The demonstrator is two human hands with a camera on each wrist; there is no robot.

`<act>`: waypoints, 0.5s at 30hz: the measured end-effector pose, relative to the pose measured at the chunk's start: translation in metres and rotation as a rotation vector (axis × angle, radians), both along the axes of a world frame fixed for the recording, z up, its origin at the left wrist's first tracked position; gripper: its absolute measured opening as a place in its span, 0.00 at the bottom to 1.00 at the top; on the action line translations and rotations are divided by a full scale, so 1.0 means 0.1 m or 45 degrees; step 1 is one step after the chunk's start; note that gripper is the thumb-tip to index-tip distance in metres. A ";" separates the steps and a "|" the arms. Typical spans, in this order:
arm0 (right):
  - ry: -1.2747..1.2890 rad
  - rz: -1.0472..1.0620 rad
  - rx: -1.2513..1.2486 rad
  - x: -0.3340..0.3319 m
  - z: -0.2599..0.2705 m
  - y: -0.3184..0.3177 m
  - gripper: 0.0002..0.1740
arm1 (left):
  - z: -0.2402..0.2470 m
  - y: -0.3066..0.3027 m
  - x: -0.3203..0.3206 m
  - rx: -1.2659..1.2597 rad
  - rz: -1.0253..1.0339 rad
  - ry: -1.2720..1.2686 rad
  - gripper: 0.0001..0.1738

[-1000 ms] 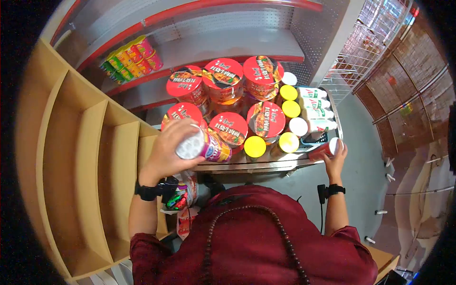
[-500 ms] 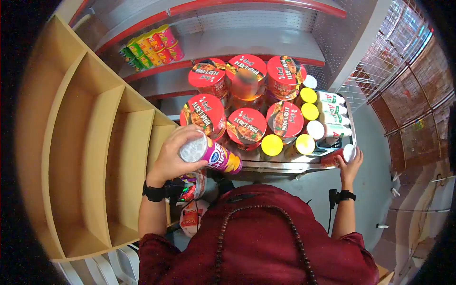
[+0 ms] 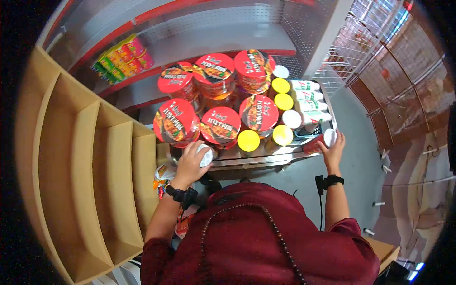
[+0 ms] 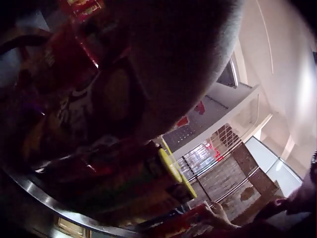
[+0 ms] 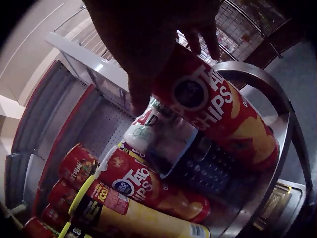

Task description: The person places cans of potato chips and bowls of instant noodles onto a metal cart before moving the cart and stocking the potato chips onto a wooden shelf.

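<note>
Six bowls [image 3: 219,126] stand beyond the left hand [image 3: 189,165], fingers curled round one can [image 3: 205,154]; four yellow lids [image 3: 248,140] sit between it and the right hand [image 3: 333,153], fingers wrapped round one red can [image 3: 314,145].

- Head view was evenly lit from overhead; fisheye bent the edges, corners vignetted black.
- Left wrist view was very dim, foreground blurred; far wall [image 4: 290,64] blew out pale.
- Right wrist view: right hand [image 5: 148,34] was a backlit silhouette; red chips can [image 5: 218,111] read sharp.
</note>
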State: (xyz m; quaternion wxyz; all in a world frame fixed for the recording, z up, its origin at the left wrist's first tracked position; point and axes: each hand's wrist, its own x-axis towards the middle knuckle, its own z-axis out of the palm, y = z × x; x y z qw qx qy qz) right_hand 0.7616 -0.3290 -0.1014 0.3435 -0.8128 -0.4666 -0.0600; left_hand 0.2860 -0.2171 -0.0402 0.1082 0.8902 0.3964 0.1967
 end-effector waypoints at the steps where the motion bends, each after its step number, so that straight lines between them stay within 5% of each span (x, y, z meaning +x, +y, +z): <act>1: 0.013 -0.011 -0.024 -0.01 0.02 0.00 0.47 | -0.06 0.01 -0.01 -0.002 -0.020 -0.005 0.31; 15: 0.187 -0.005 -0.108 0.00 0.01 0.05 0.49 | -0.30 -0.01 0.11 0.225 0.058 0.132 0.30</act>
